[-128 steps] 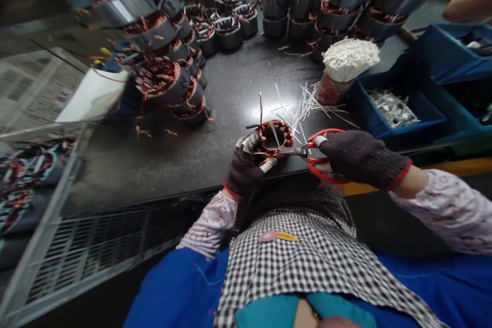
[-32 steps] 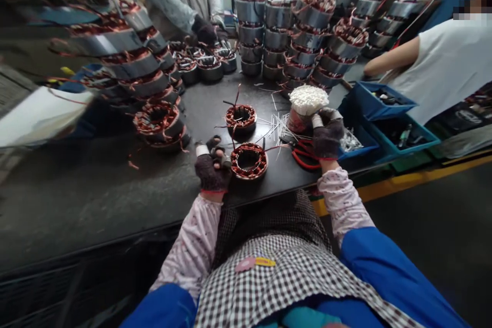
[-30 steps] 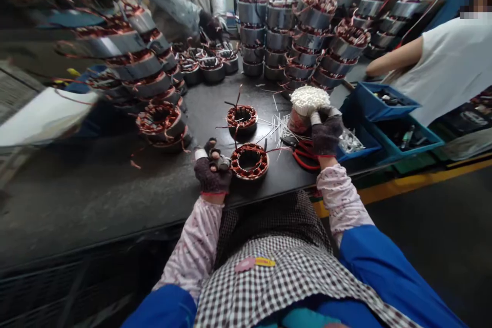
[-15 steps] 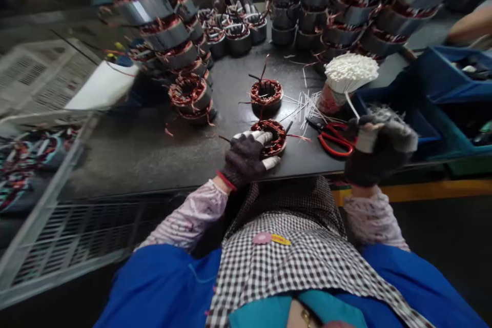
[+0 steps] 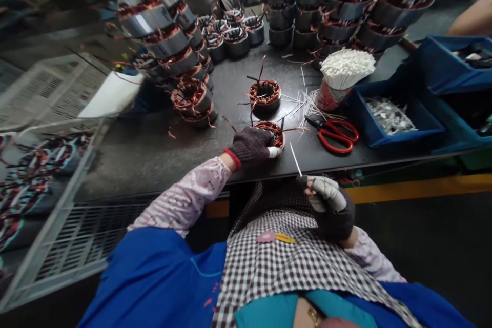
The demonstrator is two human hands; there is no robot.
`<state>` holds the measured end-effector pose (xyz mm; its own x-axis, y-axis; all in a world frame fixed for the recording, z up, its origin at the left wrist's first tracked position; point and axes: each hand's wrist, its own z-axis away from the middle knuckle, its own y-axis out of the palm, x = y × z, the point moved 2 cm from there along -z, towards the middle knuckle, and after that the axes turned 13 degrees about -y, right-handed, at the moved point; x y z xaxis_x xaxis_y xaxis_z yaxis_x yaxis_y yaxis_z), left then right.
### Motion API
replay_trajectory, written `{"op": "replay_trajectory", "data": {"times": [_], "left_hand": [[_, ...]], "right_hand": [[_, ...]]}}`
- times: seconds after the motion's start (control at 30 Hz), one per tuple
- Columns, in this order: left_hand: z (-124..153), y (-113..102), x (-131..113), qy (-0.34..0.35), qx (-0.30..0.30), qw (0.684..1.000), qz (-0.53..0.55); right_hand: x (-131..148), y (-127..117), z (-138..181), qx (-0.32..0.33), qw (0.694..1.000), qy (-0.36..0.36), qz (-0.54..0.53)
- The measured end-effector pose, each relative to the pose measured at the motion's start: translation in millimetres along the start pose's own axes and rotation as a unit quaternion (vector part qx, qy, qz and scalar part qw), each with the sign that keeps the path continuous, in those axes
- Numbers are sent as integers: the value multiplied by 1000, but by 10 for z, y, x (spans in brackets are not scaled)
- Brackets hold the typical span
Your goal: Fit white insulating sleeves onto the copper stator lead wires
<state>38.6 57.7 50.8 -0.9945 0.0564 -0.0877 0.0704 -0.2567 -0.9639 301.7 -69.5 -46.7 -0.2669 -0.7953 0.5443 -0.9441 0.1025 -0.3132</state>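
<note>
My left hand (image 5: pixel 253 146), in a dark glove with white fingertips, grips a copper-wound stator (image 5: pixel 277 134) near the table's front edge. Its fingers cover the left part of the windings, and the thumb lies against the near side. Lower right, past the table edge, my right hand (image 5: pixel 328 202) pinches a thin white stick (image 5: pixel 295 159) that points up and left toward that stator, apart from it. Just behind, a second stator (image 5: pixel 265 97) stands upright with loose wire ends. Loose white sticks (image 5: pixel 305 105) lie beside it.
Red-handled scissors (image 5: pixel 338 136) lie right of the sticks, before a cup (image 5: pixel 330 95) packed with white sticks. A blue bin (image 5: pixel 400 136) holds small pale pieces. Stacked stators (image 5: pixel 169 43) rise left and behind. A crate (image 5: pixel 73 246) stands left; a person's arm (image 5: pixel 472 15) shows far right.
My right hand has moved left and down from beside the blue bin, bringing the white stick closer to the held stator. My left hand stays on the stator, fingers further over it.
</note>
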Motion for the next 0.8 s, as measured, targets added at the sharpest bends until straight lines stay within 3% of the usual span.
{"op": "replay_trajectory", "data": {"times": [0.07, 0.17, 0.33, 0.43, 0.53, 0.67, 0.8], "left_hand": [[-6, -30, -3, -5, 11, 1000, 2], [84, -13, -44, -20, -20, 1000, 3], [355, 323, -83, -46, -98, 993, 54], [393, 555, 84, -61, -130, 982, 119], [332, 667, 316, -28, -174, 971, 162], [252, 699, 443, 56, -145, 973, 171], [274, 755, 390, 25, -153, 972, 176]], "right_hand": [[89, 5, -110, -1, 999, -47, -5], [152, 42, -204, 14, 998, -67, -16], [177, 107, -161, 25, 995, -101, -9], [159, 87, -109, 21, 996, -85, -1], [126, 92, -86, 29, 997, -75, 10], [81, 242, -142, 55, 997, -55, 23], [101, 342, -207, 82, 995, -47, 36]]}}
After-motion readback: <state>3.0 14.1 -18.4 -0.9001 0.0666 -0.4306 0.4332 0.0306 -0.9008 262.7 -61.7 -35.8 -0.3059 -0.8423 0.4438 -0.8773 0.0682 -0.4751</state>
